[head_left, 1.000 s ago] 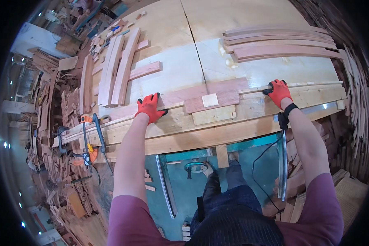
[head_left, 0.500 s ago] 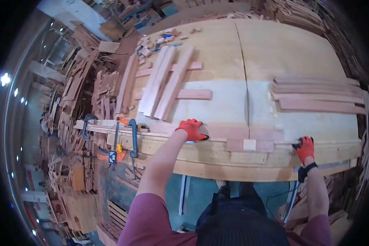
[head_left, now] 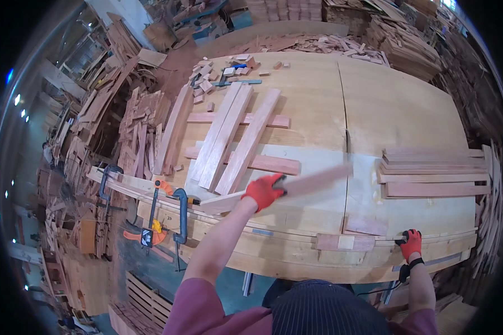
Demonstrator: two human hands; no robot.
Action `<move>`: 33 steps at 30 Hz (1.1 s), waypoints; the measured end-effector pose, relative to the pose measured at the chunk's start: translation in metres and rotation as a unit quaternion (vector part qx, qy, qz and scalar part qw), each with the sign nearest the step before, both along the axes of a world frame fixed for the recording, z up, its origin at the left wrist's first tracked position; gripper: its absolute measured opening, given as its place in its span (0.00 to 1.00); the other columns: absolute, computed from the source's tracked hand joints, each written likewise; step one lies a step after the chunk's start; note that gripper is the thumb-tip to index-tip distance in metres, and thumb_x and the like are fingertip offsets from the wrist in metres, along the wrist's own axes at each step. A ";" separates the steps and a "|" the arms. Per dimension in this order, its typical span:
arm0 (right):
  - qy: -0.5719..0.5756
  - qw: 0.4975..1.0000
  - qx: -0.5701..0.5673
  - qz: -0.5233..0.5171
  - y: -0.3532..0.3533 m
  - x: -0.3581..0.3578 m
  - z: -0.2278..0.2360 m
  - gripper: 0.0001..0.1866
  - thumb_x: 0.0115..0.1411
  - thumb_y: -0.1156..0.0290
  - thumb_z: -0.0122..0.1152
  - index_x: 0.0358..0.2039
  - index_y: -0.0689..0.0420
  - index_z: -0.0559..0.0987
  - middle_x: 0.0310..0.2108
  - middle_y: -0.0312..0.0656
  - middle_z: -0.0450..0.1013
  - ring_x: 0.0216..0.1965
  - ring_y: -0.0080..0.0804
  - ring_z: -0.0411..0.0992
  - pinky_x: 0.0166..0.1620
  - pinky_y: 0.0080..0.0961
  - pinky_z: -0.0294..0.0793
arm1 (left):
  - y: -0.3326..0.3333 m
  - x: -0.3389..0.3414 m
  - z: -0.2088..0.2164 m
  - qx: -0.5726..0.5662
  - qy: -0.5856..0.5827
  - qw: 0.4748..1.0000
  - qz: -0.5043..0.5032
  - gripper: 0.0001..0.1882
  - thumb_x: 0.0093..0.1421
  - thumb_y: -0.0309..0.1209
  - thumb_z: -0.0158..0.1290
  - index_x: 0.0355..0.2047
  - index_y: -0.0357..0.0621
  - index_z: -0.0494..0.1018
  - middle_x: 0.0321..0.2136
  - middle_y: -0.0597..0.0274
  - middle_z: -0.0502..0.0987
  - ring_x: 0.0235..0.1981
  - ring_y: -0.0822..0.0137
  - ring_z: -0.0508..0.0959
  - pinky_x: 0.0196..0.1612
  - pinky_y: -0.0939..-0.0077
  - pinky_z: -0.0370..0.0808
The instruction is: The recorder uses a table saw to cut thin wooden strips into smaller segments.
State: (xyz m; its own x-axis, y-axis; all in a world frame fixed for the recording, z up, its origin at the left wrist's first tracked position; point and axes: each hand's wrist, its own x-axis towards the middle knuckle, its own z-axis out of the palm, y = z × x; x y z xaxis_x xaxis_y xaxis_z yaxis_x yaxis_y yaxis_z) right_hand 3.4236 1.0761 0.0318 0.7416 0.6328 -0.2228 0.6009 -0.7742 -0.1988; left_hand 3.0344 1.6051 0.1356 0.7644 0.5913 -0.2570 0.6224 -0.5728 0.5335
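The pink plank (head_left: 318, 180), blurred, slants over the table (head_left: 408, 106), its left end just beside the blue clamp (head_left: 181, 215) at the near edge. The left hand (head_left: 264, 191) has its grip closed around it. The right hand (head_left: 412, 243) curls over a thin strip (head_left: 450, 235) along that edge; whether it grasps it, I cannot tell. Open room separates the plank's right end from the stacked boards (head_left: 435, 189).

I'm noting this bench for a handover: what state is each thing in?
Left hand: closed on plank.
Plank: slanted over bench, blurred.
Right hand: curled at thin strip.
Three boards: lying across two crosspieces.
Orange clamp: at bench edge, tightness unclear.
Pale square: flat on reddish block.
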 end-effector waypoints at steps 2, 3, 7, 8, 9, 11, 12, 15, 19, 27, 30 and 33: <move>0.006 1.000 0.001 -0.001 0.001 0.004 -0.001 0.23 0.44 0.66 0.79 0.41 0.57 0.81 0.48 0.48 0.73 0.56 0.53 0.67 0.63 0.46 0.68 | 0.033 0.028 0.002 -0.010 -0.032 0.996 0.080 0.31 0.63 0.46 0.60 0.65 0.51 0.71 0.55 0.47 0.79 0.57 0.47 0.78 0.60 0.56 0.74; 0.015 1.000 -0.001 -0.003 0.006 0.004 -0.001 0.23 0.43 0.67 0.79 0.41 0.56 0.81 0.49 0.49 0.73 0.57 0.53 0.67 0.63 0.46 0.67 | 0.049 0.042 0.003 -0.008 -0.029 0.992 0.126 0.31 0.64 0.46 0.60 0.65 0.51 0.70 0.55 0.46 0.79 0.57 0.47 0.79 0.60 0.56 0.74; 0.014 0.999 -0.036 0.001 0.007 0.014 -0.010 0.25 0.44 0.66 0.78 0.44 0.55 0.81 0.52 0.48 0.73 0.59 0.54 0.66 0.67 0.46 0.64 | 0.121 0.085 -0.032 0.047 0.014 0.973 0.227 0.33 0.65 0.48 0.58 0.68 0.52 0.67 0.57 0.45 0.78 0.59 0.46 0.77 0.62 0.54 0.73; 0.002 0.999 -0.052 0.007 0.006 0.011 -0.010 0.26 0.44 0.65 0.78 0.45 0.55 0.82 0.53 0.48 0.73 0.60 0.54 0.66 0.68 0.46 0.63 | 0.128 0.092 -0.039 0.056 0.039 0.968 0.240 0.34 0.65 0.48 0.58 0.68 0.53 0.66 0.58 0.45 0.77 0.60 0.45 0.76 0.62 0.54 0.72; -0.001 0.998 -0.062 0.015 0.009 0.014 -0.008 0.27 0.44 0.63 0.78 0.46 0.55 0.82 0.54 0.48 0.73 0.62 0.53 0.66 0.70 0.45 0.61 | 0.133 0.095 -0.046 0.132 0.096 0.954 0.251 0.35 0.64 0.49 0.59 0.69 0.56 0.65 0.59 0.47 0.74 0.63 0.45 0.72 0.63 0.49 0.70; -0.024 0.999 -0.030 0.021 0.003 0.011 -0.007 0.26 0.44 0.64 0.78 0.45 0.55 0.82 0.52 0.48 0.73 0.59 0.53 0.67 0.66 0.45 0.65 | 0.129 0.093 -0.034 0.211 0.078 0.951 0.214 0.38 0.62 0.52 0.59 0.70 0.54 0.64 0.64 0.47 0.67 0.68 0.43 0.63 0.67 0.43 0.62; -0.033 0.999 -0.010 0.032 0.004 0.008 -0.009 0.26 0.43 0.64 0.78 0.44 0.56 0.82 0.51 0.49 0.74 0.58 0.52 0.68 0.64 0.45 0.68 | 0.127 0.084 -0.044 0.262 0.043 0.941 0.211 0.41 0.61 0.53 0.60 0.70 0.52 0.63 0.67 0.45 0.64 0.70 0.41 0.60 0.69 0.40 0.58; 0.012 1.000 -0.022 0.001 0.013 -0.005 0.006 0.24 0.45 0.65 0.78 0.43 0.56 0.82 0.50 0.48 0.74 0.57 0.52 0.68 0.63 0.45 0.68 | 0.088 0.065 -0.029 0.292 0.092 0.942 0.140 0.46 0.59 0.54 0.61 0.73 0.51 0.59 0.72 0.41 0.55 0.73 0.38 0.53 0.72 0.35 0.48; 0.012 0.999 -0.038 0.003 0.014 0.000 0.004 0.25 0.45 0.64 0.78 0.45 0.56 0.82 0.51 0.49 0.74 0.59 0.52 0.68 0.64 0.44 0.68 | 0.109 0.036 -0.042 0.267 0.166 0.931 0.187 0.50 0.59 0.55 0.62 0.75 0.51 0.53 0.75 0.41 0.48 0.74 0.36 0.50 0.71 0.28 0.46; 0.183 0.982 0.049 -0.001 0.047 -0.019 0.030 0.42 0.49 0.53 0.78 0.62 0.58 0.74 0.62 0.53 0.70 0.65 0.50 0.68 0.68 0.41 0.67 | 0.165 0.040 -0.076 0.292 0.188 0.876 0.335 0.55 0.55 0.62 0.62 0.75 0.52 0.54 0.75 0.43 0.51 0.74 0.42 0.54 0.71 0.38 0.56; 0.089 0.990 0.070 0.087 0.095 -0.041 0.050 0.37 0.59 0.55 0.71 0.64 0.59 0.72 0.63 0.56 0.70 0.66 0.55 0.65 0.69 0.45 0.64 | 0.155 0.018 -0.075 0.360 0.128 0.872 0.305 0.53 0.52 0.61 0.63 0.73 0.52 0.60 0.72 0.42 0.58 0.72 0.46 0.61 0.67 0.45 0.64; 0.054 0.989 0.051 0.127 0.131 -0.058 0.059 0.35 0.63 0.54 0.66 0.66 0.58 0.70 0.65 0.54 0.68 0.68 0.52 0.63 0.71 0.44 0.60 | 0.135 -0.027 -0.070 0.384 -0.110 0.868 0.295 0.47 0.54 0.49 0.66 0.71 0.43 0.64 0.70 0.31 0.59 0.72 0.39 0.59 0.71 0.48 0.59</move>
State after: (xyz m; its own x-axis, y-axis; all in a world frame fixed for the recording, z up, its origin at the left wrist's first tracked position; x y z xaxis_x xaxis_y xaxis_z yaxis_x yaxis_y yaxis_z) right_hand 3.3653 1.2075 0.0908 0.5310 0.8188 -0.2180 0.7441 -0.5737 -0.3423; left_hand 3.0071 1.7396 0.0653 0.2520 0.8287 0.4997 0.8593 -0.4291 0.2784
